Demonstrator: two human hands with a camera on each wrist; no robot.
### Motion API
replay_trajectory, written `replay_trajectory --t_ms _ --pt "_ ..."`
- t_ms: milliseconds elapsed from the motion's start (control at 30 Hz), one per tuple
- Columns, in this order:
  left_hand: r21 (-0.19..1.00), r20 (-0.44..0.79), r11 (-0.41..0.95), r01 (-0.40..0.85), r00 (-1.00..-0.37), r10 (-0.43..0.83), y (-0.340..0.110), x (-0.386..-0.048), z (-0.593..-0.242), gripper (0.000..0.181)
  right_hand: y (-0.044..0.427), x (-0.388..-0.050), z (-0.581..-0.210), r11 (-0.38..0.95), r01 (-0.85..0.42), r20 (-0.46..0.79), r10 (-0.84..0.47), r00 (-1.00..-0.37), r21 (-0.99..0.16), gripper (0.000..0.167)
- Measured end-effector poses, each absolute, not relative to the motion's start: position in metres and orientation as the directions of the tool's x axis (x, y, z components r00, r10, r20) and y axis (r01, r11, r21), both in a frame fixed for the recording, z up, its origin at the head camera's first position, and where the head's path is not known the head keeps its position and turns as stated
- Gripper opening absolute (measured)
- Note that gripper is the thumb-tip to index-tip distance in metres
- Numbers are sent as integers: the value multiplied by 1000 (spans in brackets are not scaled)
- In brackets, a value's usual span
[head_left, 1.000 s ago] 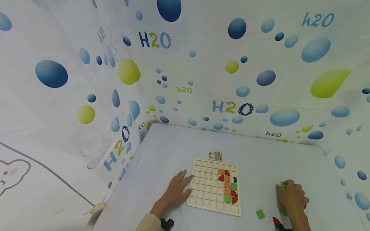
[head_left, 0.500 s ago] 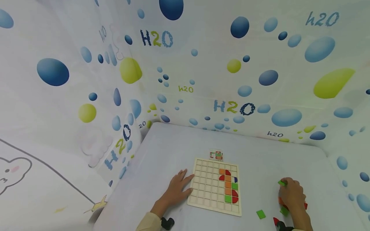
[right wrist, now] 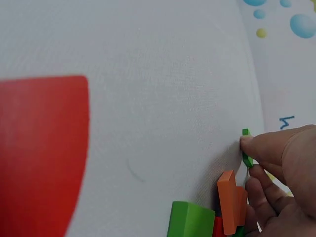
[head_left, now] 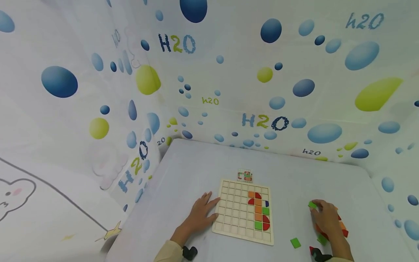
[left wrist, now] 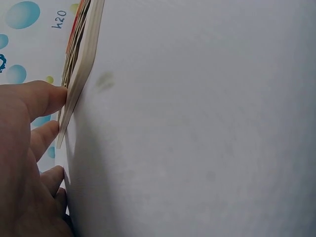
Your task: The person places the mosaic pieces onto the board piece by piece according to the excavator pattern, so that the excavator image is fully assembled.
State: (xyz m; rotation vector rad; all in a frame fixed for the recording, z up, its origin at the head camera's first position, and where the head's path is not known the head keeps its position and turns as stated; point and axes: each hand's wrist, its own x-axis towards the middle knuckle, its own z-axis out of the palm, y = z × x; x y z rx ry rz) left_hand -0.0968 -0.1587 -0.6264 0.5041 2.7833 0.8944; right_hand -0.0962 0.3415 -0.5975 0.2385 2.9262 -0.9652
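My left hand [head_left: 198,214] rests with spread fingers against the left edge of a wooden grid board [head_left: 233,214]. In the left wrist view, the thumb [left wrist: 49,98] touches the board's side. Orange, red, green and dark blue tiles sit in squares on the board's right half. To the right, my right hand [head_left: 327,219] pinches a green tile [head_left: 312,204] between thumb and fingers, just off a pile of tiles. The right wrist view shows this green tile [right wrist: 246,147] edge-on; orange tiles [right wrist: 227,202] and a green block [right wrist: 191,220] are below it.
A small pattern card [head_left: 244,175] lies behind the board. One green square tile [head_left: 295,243] lies alone between board and pile. A red tile [head_left: 312,250] lies close to the right wrist, partly hidden. Printed curtains [head_left: 229,80] enclose the white table [head_left: 193,160].
My right hand has shifted left, away from the pile's far side, with the green tile in its fingers. More orange and red tiles now show. The left hand and board stay put.
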Motion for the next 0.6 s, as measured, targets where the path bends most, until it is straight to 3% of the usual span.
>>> replay_trajectory --t_ms 400,600 --pt "589 -52 764 265 -930 363 -158 -96 -628 59 335 -101 -597 767 209 -165 136 -977 -607 47" --pt "595 -36 756 273 -930 365 -158 -97 -630 59 329 -106 -607 759 190 -111 155 -982 -623 42"
